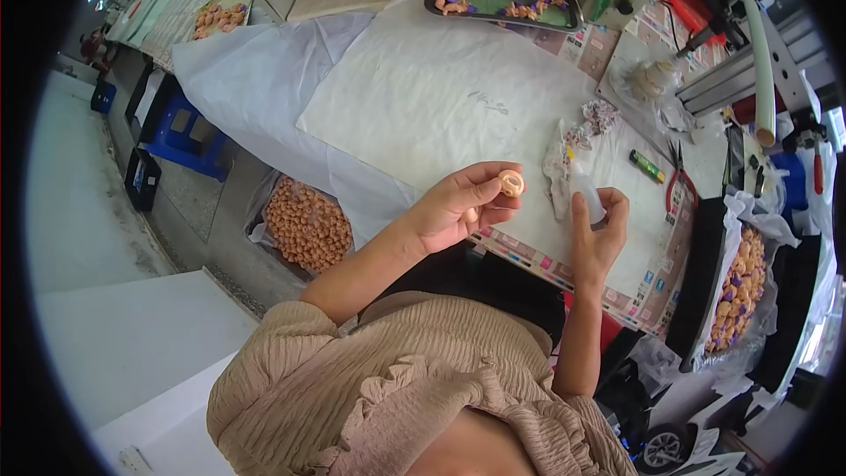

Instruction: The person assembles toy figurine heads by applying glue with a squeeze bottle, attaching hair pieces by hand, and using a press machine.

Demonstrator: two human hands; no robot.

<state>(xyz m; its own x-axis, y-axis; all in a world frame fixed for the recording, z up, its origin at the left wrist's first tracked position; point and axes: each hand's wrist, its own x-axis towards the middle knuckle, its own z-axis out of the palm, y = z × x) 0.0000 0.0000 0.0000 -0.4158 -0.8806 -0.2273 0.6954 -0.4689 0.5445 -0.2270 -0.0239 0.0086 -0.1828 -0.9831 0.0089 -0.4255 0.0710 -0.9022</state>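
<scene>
My left hand point(445, 210) pinches a small peach-coloured hollow plastic piece point(511, 182), like a doll head, with its round opening turned up. A second peach bit point(472, 214) seems tucked in the same fingers; its shape is partly hidden. In my right hand point(601, 238) is a translucent squeeze bottle point(585, 187) with a yellow tip, tilted toward the upper left. Both hands are above the near edge of the table, and the bottle tip is apart from the piece. Beside the bottle lies a crumpled, stained cloth or tissue point(558, 172).
White paper point(423, 88) covers the table. A tray point(577, 22) of peach-and-purple figures stands at the back. A green marker-like tube point(647, 166) and red-handled pliers point(680, 181) lie right, near a machine stand point(740, 79). A bag of peach pieces point(308, 225) sits below left.
</scene>
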